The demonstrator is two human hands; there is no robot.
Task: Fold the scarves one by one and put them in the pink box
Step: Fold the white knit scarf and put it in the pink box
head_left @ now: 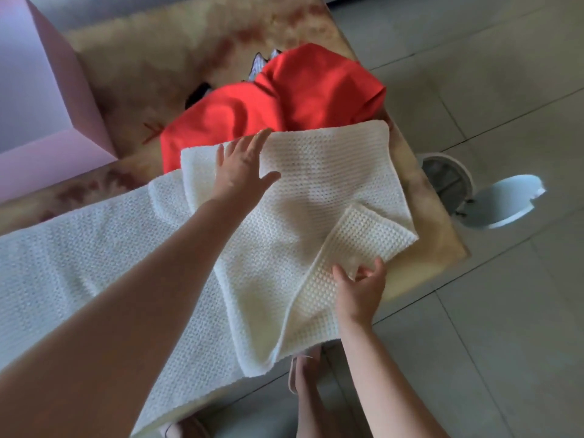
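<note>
My left hand (pixel 243 165) is lying open on the white scarf (pixel 331 178); my right hand (pixel 360 289) is probably pinching its corner. The long tail is overhanging the table (pixel 426 216) and may be dragging the fold askew.

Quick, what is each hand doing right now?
Left hand: open, fingers flat on the white scarf.
Right hand: pinching the white scarf's folded edge.

The white scarf (pixel 328 188) runs off the picture's left edge. Its far fold covers the near part of the red scarf (pixel 303 90). Behind that, a patterned cloth (pixel 259 63) shows only a sliver, and a dark thing (pixel 197 93) is too hidden to identify. Left of the white scarf, the pink box (pixel 47 128) is cut off.
</note>
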